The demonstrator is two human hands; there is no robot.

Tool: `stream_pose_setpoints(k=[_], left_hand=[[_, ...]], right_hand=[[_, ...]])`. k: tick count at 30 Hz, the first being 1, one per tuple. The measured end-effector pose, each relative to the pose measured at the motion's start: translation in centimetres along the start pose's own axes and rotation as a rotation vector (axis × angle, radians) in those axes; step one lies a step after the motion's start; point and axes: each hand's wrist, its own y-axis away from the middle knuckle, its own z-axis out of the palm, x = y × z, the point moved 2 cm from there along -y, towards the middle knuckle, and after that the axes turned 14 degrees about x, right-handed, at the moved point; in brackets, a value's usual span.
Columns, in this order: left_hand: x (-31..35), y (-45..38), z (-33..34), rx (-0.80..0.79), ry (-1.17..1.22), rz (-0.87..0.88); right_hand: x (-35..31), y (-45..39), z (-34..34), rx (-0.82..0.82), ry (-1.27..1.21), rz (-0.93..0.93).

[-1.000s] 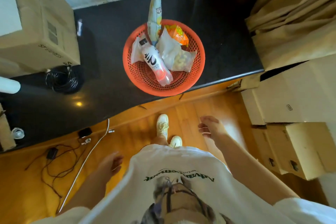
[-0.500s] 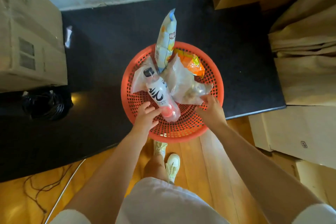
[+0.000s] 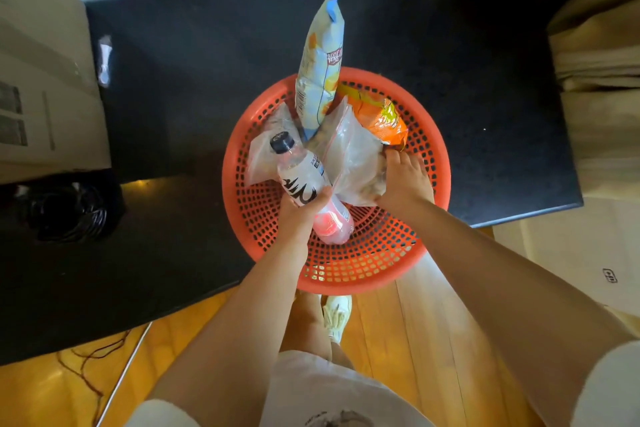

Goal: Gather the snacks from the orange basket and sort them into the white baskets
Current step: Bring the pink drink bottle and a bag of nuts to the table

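The round orange basket sits at the front edge of a black platform. Inside lie a pink drink bottle with a black cap, a clear zip bag of snacks, another clear bag at the left, an orange snack packet and a tall pale-blue chip bag leaning on the far rim. My left hand is wrapped around the bottle's middle. My right hand presses on the clear zip bag's right side, fingers curled into it. No white baskets are in view.
The black platform meets a pale wall at the top. Cardboard boxes stand at the left, more boxes at the right. A coil of black cable lies left. Wooden floor and my shoe are below.
I have leaned closer to the basket. My left hand went from touching the bottle to gripping it. My right hand slid up onto the clear zip bag.
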Motion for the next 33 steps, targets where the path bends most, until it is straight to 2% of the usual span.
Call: stream_pose_setpoints(k=[5, 10, 12, 16, 18, 23, 26, 29, 33], left_hand=[[0.0, 0.9, 0.4, -0.038, 0.015, -0.040], [0.3, 2.1, -0.5, -0.047, 0.010, -0.016], [0.9, 2.3, -1.7, -0.059, 0.001, 0.036], [2.6, 2.8, -4.8, -0.084, -0.031, 0.144], [3.6, 4.0, -5.6, -0.127, -0.048, 0.127], [4.3, 7.4, -5.6, -0.396, -0.091, -0.022], [3.3, 9.6, -4.1, -0.530, -0.187, -0.128], [1.5, 12.1, -2.2, -0.658, -0.307, -0.143], [-1.5, 16.4, -0.3, -0.817, -0.487, -0.138]], right_hand=[[1.2, 1.2, -1.2, 0.071, 0.107, 0.004], [2.2, 4.1, -1.0, 0.099, -0.003, 0.033], [2.1, 4.6, -1.1, 0.126, -0.132, 0.068], [1.7, 7.1, -2.1, 0.103, -0.551, 0.168], [2.4, 9.6, -3.2, 0.069, -0.773, 0.250], [4.1, 17.8, -4.1, 0.077, -1.254, 0.542], [4.9, 22.7, -3.8, 0.153, -1.489, 0.747], [5.5, 27.5, -3.5, 0.275, -1.693, 0.897], [6.2, 34.5, -2.1, 0.432, -1.821, 1.084]])
